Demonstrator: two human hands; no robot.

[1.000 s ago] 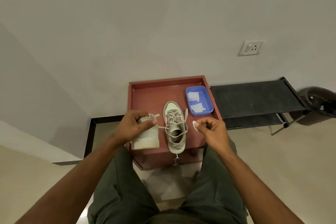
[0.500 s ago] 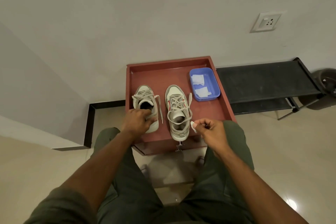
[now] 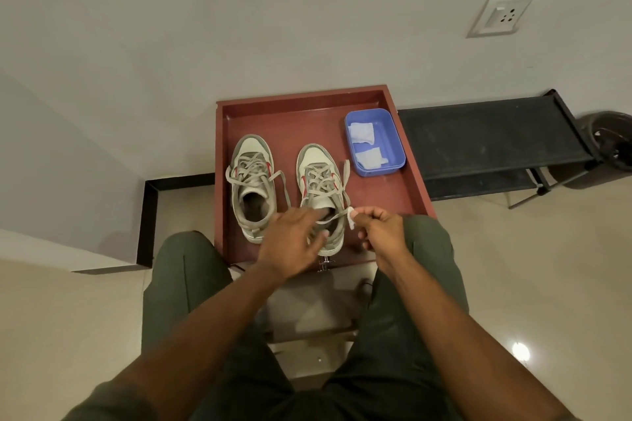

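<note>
Grey-and-white laced sneaker with red trim stands on the red-brown wooden tray, toe at 12 o'clock. Left hand is over its heel, fingers spread loose, possibly touching; blur hides contact. At its 4 o'clock, right hand pinches a small white scrap of wipe. Matching second sneaker at 9 o'clock. Blue plastic tub with folded white wipes at 2 o'clock.

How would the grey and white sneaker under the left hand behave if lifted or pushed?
The grey and white sneaker probably keeps its shape: its collar stands open. Its untied laces lie slack, so they would likely dangle. Sitting flat, it should slide, not roll.
</note>
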